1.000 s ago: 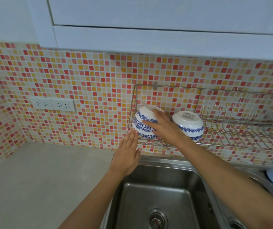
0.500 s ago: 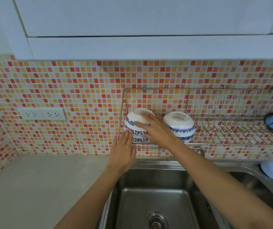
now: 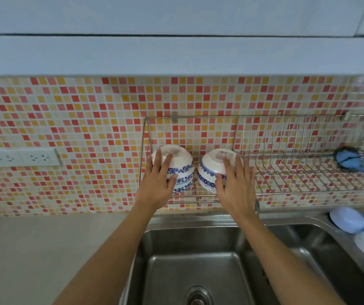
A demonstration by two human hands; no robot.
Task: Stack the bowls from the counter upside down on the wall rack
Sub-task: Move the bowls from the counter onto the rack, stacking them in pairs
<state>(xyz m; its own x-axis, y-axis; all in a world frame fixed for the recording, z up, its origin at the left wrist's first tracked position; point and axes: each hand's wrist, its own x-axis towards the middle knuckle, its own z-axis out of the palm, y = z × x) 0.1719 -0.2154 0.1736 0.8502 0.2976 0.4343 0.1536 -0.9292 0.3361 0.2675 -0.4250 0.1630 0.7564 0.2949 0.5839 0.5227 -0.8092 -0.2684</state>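
Observation:
Two white bowls with blue floral bands sit upside down as a left bowl stack (image 3: pixel 182 164) at the left end of the wire wall rack (image 3: pixel 286 172). Beside it, touching or nearly so, a single right bowl (image 3: pixel 209 167) of the same pattern also rests upside down. My left hand (image 3: pixel 157 186) wraps the left stack, fingers over its top and thumb on its side. My right hand (image 3: pixel 236 187) lies over the front and right side of the right bowl, thumb against its band. Both hands hide part of the bowls.
A steel sink (image 3: pixel 198 260) lies directly below the rack. A blue dish brush (image 3: pixel 348 160) sits on the rack's right end. Blue and white dishes (image 3: pixel 348 220) stand at the sink's right. The grey counter (image 3: pixel 44 249) runs left, with wall sockets (image 3: pixel 20 157) above and a cabinet (image 3: pixel 176 56) overhead.
My right hand left the left stack and moved onto the right bowl. My left hand rose from below the rack and closed around the left stack.

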